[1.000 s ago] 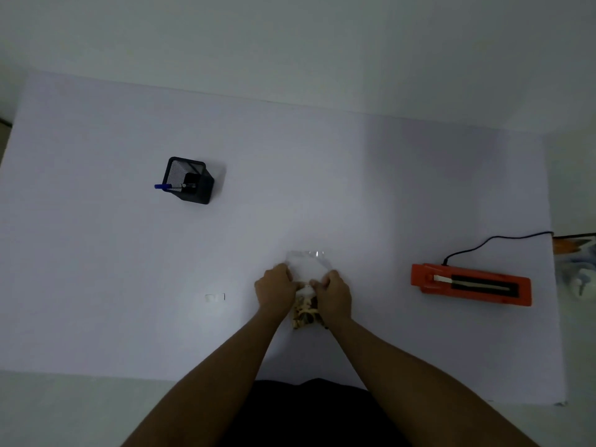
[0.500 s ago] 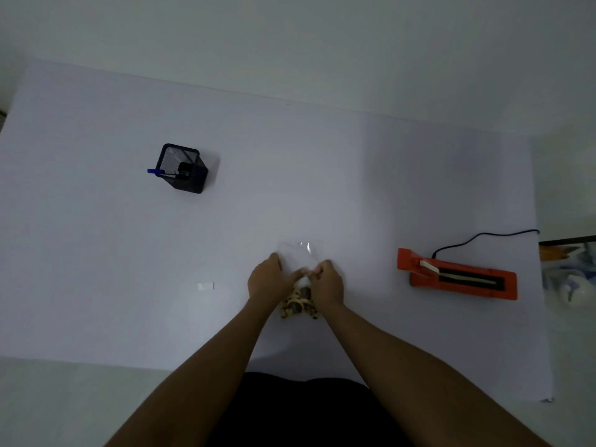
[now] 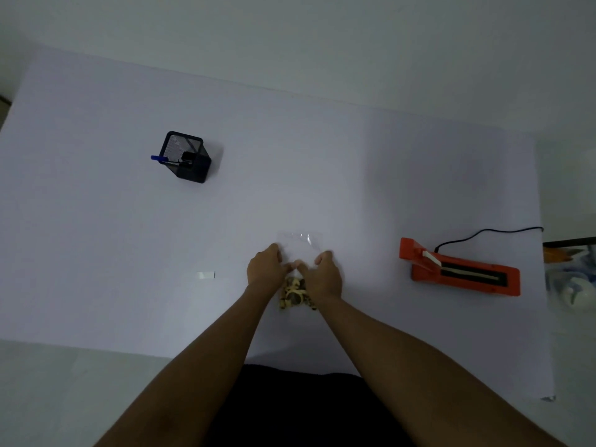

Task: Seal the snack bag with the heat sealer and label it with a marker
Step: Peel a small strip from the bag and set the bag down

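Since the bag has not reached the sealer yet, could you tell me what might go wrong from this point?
The snack bag is clear and limp, with snacks bunched at its near end between the left hand and right hand; pieces could slide toward the mouth and spoil the seal. The heat sealer sits well to the right, so the mouth may crumple during the carry. Its cord could snag.

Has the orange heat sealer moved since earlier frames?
No. The orange heat sealer keeps its place beside the white table's right edge; only the view drifts.
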The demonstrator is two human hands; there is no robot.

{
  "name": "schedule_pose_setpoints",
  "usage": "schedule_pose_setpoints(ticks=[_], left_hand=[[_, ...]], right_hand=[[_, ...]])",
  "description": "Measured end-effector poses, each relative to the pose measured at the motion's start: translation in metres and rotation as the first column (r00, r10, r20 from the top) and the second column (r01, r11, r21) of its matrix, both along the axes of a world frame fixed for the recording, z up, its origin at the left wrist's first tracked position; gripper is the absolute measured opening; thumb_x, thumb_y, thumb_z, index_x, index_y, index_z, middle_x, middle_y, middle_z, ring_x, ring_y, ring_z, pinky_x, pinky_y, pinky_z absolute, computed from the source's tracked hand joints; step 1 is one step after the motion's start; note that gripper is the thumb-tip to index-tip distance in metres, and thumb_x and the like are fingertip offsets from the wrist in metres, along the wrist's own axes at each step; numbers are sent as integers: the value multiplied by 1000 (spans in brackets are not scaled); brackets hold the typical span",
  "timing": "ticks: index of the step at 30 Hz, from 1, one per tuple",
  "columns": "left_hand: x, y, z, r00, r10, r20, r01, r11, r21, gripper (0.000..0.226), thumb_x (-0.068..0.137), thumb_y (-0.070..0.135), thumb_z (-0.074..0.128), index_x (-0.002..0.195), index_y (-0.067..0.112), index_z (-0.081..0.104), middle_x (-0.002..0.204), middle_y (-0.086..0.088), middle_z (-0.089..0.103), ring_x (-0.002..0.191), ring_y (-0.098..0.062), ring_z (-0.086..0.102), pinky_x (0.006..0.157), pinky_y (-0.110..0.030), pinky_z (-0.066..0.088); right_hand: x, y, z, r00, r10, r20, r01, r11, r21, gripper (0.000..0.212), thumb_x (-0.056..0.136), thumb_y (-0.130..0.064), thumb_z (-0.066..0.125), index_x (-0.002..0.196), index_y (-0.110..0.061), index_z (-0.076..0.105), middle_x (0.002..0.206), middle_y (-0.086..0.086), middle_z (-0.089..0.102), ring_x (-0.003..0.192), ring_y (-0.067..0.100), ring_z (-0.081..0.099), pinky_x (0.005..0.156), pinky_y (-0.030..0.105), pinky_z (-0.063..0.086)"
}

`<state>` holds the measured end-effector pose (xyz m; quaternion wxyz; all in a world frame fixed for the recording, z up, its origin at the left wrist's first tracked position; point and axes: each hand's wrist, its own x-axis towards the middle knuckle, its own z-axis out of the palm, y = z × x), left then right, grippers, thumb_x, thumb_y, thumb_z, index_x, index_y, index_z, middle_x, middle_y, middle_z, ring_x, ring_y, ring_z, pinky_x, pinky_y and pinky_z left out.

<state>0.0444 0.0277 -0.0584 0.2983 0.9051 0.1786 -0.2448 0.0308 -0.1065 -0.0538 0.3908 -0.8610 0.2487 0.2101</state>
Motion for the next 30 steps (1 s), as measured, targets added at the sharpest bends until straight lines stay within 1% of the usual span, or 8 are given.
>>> schedule_pose_setpoints(ticks=[5, 11, 13, 16, 19, 22, 25, 30], left_hand=[[3, 3, -2, 998, -41, -39, 40, 999, -15, 32, 81, 36, 74, 79, 20, 46, 66, 6, 50, 66, -17, 51, 56, -27, 34], [-1, 3, 7, 994, -90, -68, 85, 993, -76, 24, 83, 13, 67, 99, 12, 49, 97, -7, 61, 82, -21, 54, 66, -28, 39], [-18, 3, 9, 1000, 8, -19, -10, 996, -84, 32, 85, 20, 69, 107, 7, 49, 96, -4, 57, 84, -19, 53, 68, -29, 43], [-48, 5, 8, 980, 186, -71, -191, 980, -57, 37, 88, 44, 63, 98, 9, 55, 88, -4, 63, 80, -21, 61, 67, -31, 50], [-66, 4, 4, 962, 222, -160, -242, 963, -118, 39, 89, 51, 59, 87, 13, 55, 80, -3, 63, 75, -19, 60, 58, -28, 44], [-67, 0, 4, 952, 237, -192, -275, 938, -208, 34, 91, 46, 59, 93, 12, 55, 84, -4, 63, 79, -20, 59, 57, -26, 41], [-50, 3, 6, 950, 266, -160, -298, 927, -227, 27, 92, 36, 59, 101, 11, 56, 92, -6, 65, 86, -23, 62, 70, -33, 51], [7, 21, 13, 962, 261, -83, -273, 931, -242, 32, 90, 14, 59, 121, 4, 57, 116, -14, 65, 105, -32, 62, 92, -46, 52]], right_hand=[[1, -5, -2, 998, 57, 5, -57, 998, -8, 27, 90, -29, 65, 90, -15, 42, 77, -1, 53, 68, 18, 51, 50, 24, 31], [3, -17, 2, 996, 92, -10, -91, 994, 62, 12, 96, -19, 58, 91, -13, 48, 78, 0, 56, 71, 19, 53, 59, 29, 38], [-5, -26, 6, 997, 70, 17, -72, 988, 134, 15, 97, -22, 58, 90, -12, 48, 74, -4, 54, 65, 12, 51, 56, 21, 40], [-29, -43, 11, 999, -25, 31, 20, 989, 149, 19, 98, -28, 58, 87, -12, 52, 73, -7, 56, 63, 5, 51, 56, 14, 39], [-57, -49, 5, 996, -58, -61, 69, 980, 188, 17, 95, -32, 62, 88, -16, 61, 78, -4, 67, 69, 14, 64, 64, 28, 52], [-63, -39, 0, 995, -60, -80, 78, 965, 252, 20, 94, -36, 63, 92, -16, 64, 85, 4, 71, 74, 22, 69, 60, 41, 60], [-40, -25, 3, 982, -156, -106, 181, 935, 305, 19, 96, -27, 62, 101, -9, 64, 95, 14, 69, 65, 23, 65, 48, 35, 57], [19, -4, 6, 941, -292, -169, 337, 838, 428, 14, 98, -16, 58, 106, -6, 62, 96, 12, 66, 63, 19, 64, 49, 32, 57]])
